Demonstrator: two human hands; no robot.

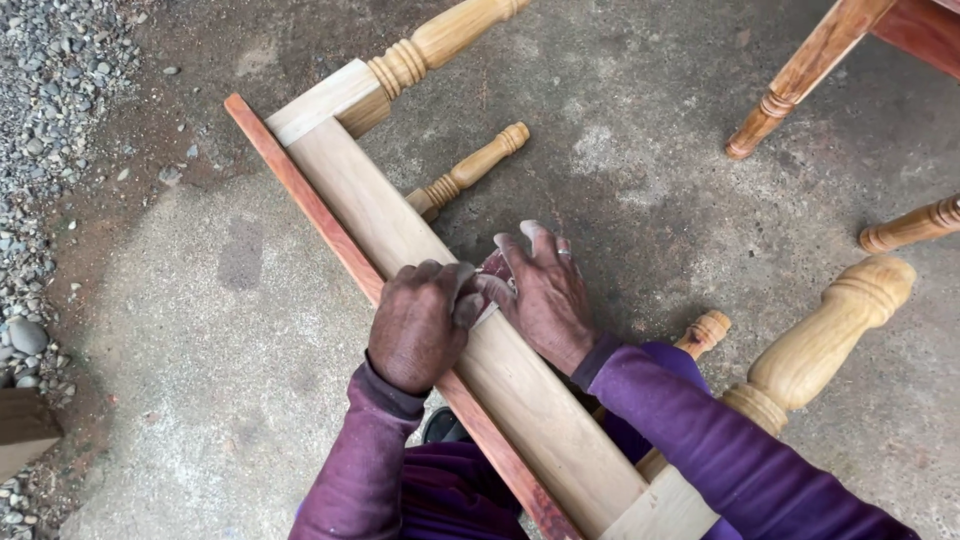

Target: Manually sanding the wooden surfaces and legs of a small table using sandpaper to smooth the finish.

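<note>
Concrete floor [250, 330], gravel left. Rail [400, 235] of the upturned frame lies across it. Left hand [415, 325] fisted on rail; right hand [545, 295] open, pressing something reddish, maybe sandpaper. Risk: grip slips, knuckles scrape the rail edge.

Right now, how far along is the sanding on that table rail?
Done: the turned legs are joined to the pale rail, with a reddish strip along its edge. In hand: both hands, left hand and right hand, press a small reddish piece, probably sandpaper, mid-rail. What is left cannot be judged; the rail's surface looks even throughout.
</note>
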